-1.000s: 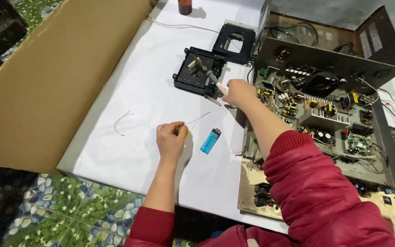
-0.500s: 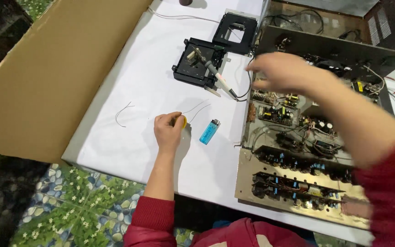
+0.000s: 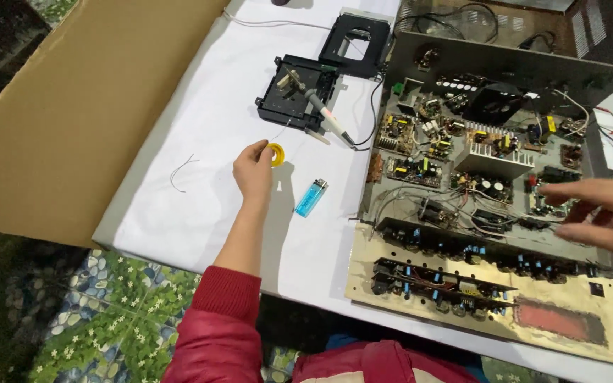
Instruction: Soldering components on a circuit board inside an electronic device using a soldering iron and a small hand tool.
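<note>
My left hand (image 3: 253,169) rests on the white table sheet (image 3: 207,213) and pinches a small yellow spool (image 3: 276,154) between thumb and fingers. A blue lighter (image 3: 311,198) lies just right of it. My right hand (image 3: 601,216) hovers with fingers spread over the right side of an opened electronics chassis (image 3: 491,177) full of circuit boards, holding nothing. A soldering iron (image 3: 326,117) lies on a black stand (image 3: 294,92), its tip toward the chassis.
A second black frame (image 3: 356,44) sits behind the stand. A short bent wire (image 3: 181,170) lies on the sheet at left. A large cardboard sheet (image 3: 72,106) covers the left. Flower-patterned flooring (image 3: 108,312) shows below the table edge.
My right hand left the soldering iron by the stand and swept right across the chassis to its far right side. My left hand stayed on the yellow spool.
</note>
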